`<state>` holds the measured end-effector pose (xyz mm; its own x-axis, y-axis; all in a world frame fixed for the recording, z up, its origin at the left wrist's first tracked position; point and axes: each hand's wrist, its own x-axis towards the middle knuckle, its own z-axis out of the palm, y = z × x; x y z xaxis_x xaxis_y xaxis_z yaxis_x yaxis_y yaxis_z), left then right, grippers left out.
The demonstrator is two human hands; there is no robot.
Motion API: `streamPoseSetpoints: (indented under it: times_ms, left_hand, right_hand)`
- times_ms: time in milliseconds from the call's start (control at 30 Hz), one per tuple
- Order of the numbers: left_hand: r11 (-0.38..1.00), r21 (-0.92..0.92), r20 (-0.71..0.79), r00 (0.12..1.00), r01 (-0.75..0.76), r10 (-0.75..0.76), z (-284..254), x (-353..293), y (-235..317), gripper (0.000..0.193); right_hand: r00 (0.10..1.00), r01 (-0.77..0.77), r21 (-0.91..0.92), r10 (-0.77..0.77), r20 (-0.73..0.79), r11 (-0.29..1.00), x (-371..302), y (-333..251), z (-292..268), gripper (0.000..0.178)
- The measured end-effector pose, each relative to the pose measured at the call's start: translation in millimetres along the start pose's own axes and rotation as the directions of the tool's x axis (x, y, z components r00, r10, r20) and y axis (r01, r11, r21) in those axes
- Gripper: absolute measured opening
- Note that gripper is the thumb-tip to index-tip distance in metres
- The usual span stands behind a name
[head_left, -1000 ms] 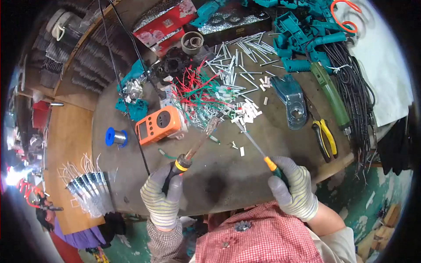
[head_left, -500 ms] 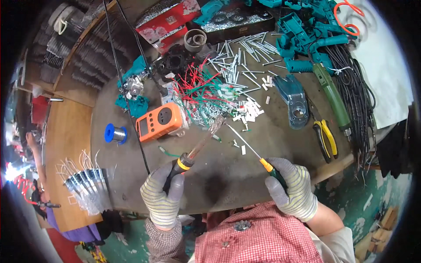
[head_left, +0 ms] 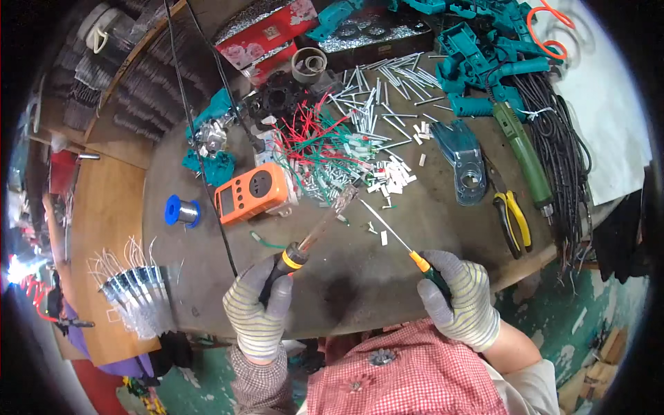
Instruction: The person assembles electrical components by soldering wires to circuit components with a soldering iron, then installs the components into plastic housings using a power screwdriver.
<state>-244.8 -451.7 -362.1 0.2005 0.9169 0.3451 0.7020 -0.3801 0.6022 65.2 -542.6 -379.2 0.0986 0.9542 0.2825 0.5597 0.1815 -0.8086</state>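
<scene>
The left hand [head_left: 259, 315], in a striped work glove, has its fingers closed round the black-and-orange handle of a soldering iron [head_left: 315, 232], whose shaft slants up and to the right, its tip over the near edge of the wire heap. The right hand [head_left: 460, 297], gloved alike, grips the green-and-orange handle of a thin screwdriver [head_left: 391, 235]; its blade slants up-left, its tip just beside the iron's tip. Both tools hang low over the dark counter [head_left: 360, 277]. Beyond the tips lies a tangle of red and green wires [head_left: 315, 145] with white sleeves. To the left sits an orange meter [head_left: 250, 194], then a blue solder spool [head_left: 181, 211]. A red flowered box [head_left: 266, 34] lies at the far edge. Yellow-handled pliers [head_left: 512, 221] lie at right.
</scene>
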Motion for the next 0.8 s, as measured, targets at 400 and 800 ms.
streamPoseSetpoints:
  times_ms: [400,800]
  left_hand:
    - [0.987,0.135,-0.029,0.995,-0.086,0.091,4,-2,-1,0.036]
    - [0.969,0.184,-0.065,0.982,-0.163,0.177,15,-3,2,0.041]
  right_hand:
    - [0.976,-0.008,0.003,0.009,-0.219,1.0,2,3,4,0.036]
    - [0.954,-0.235,0.178,0.262,-0.144,0.955,11,-4,-7,0.027]
